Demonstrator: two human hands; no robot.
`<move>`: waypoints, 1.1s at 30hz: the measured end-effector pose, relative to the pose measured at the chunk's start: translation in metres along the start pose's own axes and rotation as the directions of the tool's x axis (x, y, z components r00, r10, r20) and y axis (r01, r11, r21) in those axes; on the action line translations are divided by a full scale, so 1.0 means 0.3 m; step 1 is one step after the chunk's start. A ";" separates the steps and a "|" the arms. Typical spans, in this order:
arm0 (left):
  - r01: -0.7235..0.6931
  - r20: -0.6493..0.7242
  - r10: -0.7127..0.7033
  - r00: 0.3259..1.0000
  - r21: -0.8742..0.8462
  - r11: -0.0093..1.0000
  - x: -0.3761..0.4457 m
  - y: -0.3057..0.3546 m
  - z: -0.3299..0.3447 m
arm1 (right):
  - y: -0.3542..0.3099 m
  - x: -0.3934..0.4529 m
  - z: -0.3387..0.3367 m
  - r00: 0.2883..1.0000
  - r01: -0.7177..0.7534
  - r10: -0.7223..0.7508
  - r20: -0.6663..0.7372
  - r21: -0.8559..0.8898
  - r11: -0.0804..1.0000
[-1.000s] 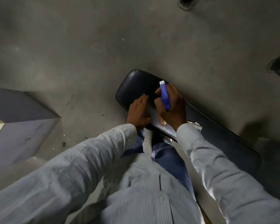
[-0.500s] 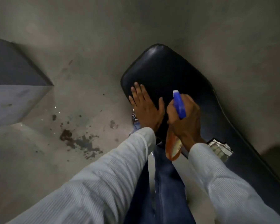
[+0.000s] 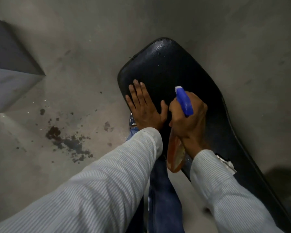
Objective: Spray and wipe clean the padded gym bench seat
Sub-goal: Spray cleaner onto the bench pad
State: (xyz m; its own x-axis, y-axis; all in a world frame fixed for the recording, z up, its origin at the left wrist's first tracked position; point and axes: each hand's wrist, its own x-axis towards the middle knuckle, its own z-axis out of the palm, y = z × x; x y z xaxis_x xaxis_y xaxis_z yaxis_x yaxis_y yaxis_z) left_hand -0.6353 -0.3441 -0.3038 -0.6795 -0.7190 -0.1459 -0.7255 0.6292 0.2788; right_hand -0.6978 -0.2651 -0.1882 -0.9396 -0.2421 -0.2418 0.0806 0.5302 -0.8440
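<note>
Your left hand (image 3: 144, 106) is lying flat, fingers spread; just beside its thumb, your right hand (image 3: 188, 120) is curling into a tight grip.

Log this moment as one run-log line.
phase: spraying | right hand: gripping spray bottle, nozzle toward bench seat | left hand: flat on seat, empty | cloth: none visible

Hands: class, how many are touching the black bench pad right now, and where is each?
1. The left hand lies flat, fingers spread, near the bench pad left edge. The right hand grips the spray bottle above the pad; contact underneath cannot be seen.
</note>
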 end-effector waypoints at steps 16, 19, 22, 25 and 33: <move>-0.042 -0.061 0.043 0.997 0.017 0.999 -0.001 -0.017 0.016 | 0.033 -0.026 -0.159 0.992 -0.105 0.106 -0.074 0.023 0.994; -0.039 -0.063 0.040 0.997 0.018 0.999 0.000 -0.016 0.018 | 0.047 -0.053 -0.183 0.989 -0.116 0.117 -0.096 0.011 0.993; -0.043 -0.065 0.044 0.997 0.018 0.999 -0.001 -0.014 0.015 | 0.064 -0.075 -0.197 0.988 -0.121 0.118 -0.104 -0.017 0.993; -0.037 -0.059 0.038 0.998 0.029 0.999 0.001 -0.014 0.012 | 0.078 -0.099 -0.208 0.982 -0.156 0.153 -0.112 -0.016 0.988; -0.029 -0.052 0.030 0.998 0.026 0.999 0.000 -0.011 0.009 | 0.109 -0.212 -0.191 0.968 -0.246 0.245 -0.062 -0.014 0.969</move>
State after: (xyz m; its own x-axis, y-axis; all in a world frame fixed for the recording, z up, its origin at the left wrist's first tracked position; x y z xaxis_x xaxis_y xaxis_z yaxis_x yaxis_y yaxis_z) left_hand -0.6332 -0.3452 -0.3073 -0.6946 -0.7140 -0.0877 -0.7081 0.6571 0.2585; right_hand -0.6544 -0.1857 -0.1730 -0.9100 -0.0546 -0.4110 0.3046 0.5847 -0.7519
